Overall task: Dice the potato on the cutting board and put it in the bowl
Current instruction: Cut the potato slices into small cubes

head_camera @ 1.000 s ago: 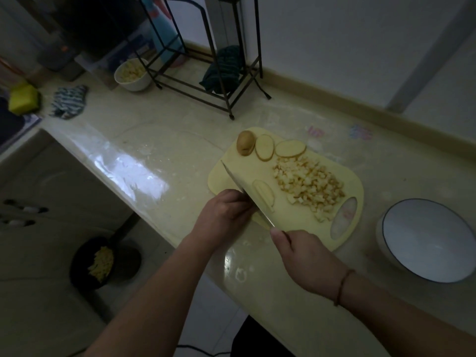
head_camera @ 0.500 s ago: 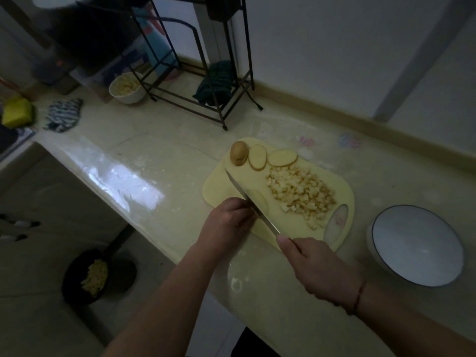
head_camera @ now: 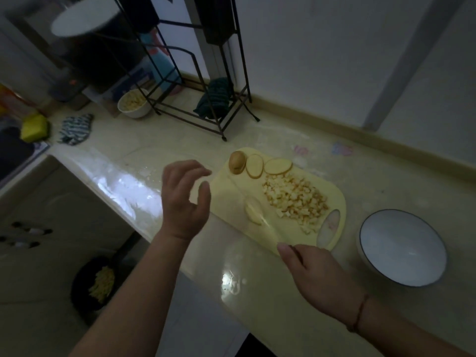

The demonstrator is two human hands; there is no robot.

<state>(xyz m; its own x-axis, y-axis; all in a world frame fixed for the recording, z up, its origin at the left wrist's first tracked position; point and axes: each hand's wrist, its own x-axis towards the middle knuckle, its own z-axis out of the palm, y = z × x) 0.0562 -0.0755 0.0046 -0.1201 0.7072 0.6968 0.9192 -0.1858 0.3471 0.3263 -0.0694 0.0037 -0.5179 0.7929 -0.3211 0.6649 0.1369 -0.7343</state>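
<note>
A yellow cutting board (head_camera: 226,199) lies on the counter. It carries a pile of diced potato (head_camera: 296,199), a skin-on potato end (head_camera: 237,162), two round slices (head_camera: 254,166) (head_camera: 278,166) and one pale slice (head_camera: 253,213) near its front edge. My right hand (head_camera: 316,276) grips the knife (head_camera: 268,228), whose blurred blade lies across that pale slice. My left hand (head_camera: 185,199) hovers over the board's left edge with loosely curled fingers and holds nothing. The white bowl (head_camera: 401,248) with a dark rim stands right of the board, with nothing in it.
A black wire rack (head_camera: 221,124) with a dark cloth stands behind the board. A small white bowl of diced pieces (head_camera: 134,103), a striped cloth (head_camera: 76,128) and a yellow sponge (head_camera: 34,126) lie at the far left. Below the counter edge sits a dark pan (head_camera: 98,282) with yellow pieces.
My left hand has lifted off the pale slice, moved left and up, and its fingers have loosened. My right hand keeps the knife over the slice.
</note>
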